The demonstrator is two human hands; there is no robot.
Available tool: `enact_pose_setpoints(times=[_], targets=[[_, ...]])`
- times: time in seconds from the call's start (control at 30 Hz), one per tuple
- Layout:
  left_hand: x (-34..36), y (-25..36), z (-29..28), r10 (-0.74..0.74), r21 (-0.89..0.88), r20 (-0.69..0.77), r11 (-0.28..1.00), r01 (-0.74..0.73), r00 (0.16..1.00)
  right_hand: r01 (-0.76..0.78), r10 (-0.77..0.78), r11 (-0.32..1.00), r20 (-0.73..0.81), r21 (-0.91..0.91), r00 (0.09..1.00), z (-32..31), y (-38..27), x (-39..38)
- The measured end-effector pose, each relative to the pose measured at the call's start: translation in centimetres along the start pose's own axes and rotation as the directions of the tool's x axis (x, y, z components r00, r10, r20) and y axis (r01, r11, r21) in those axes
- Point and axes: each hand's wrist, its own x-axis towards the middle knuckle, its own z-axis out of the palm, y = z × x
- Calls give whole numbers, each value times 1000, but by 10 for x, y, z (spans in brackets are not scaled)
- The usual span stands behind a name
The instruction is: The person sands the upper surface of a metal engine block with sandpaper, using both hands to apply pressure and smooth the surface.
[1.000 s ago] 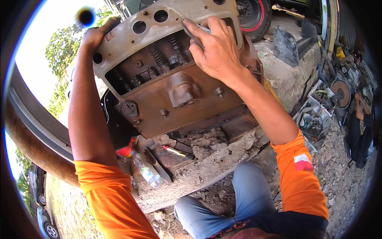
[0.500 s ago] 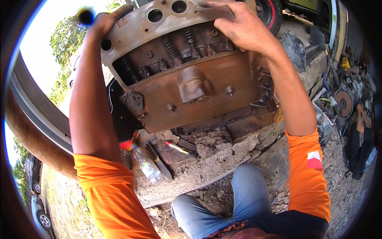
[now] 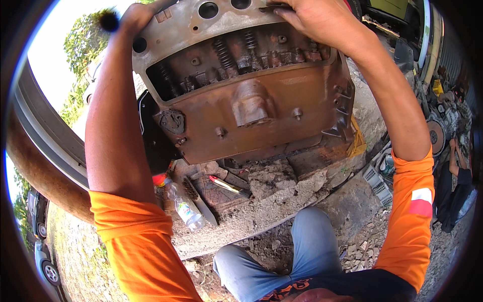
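A rusty engine block [image 3: 241, 85] fills the upper middle of the frame, tilted so its flat top face, pierced by round holes, tips toward the upper edge. The metal is brown and pitted all over. A long open recess runs across its side from centre left to upper right, showing a row of coiled valve springs. Below the recess lies a smoother brown side wall with a raised boss in the middle, a few bolt heads, and a round fitting at its lower left. The block's lower edge rests on a crumbling concrete slab [image 3: 266, 201] in the middle of the frame.
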Motion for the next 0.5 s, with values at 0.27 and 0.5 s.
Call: enact_pose_setpoints(times=[0.27, 0.5], targets=[[-2, -1, -3, 10, 15, 3, 1000, -10, 1000, 113, -124, 936, -13, -334, 992, 3, -18, 3], [-2, -1, 1, 48, -35, -13, 998, -48, 999, 68, -97, 950, -82, -306, 992, 3, -11, -3]])
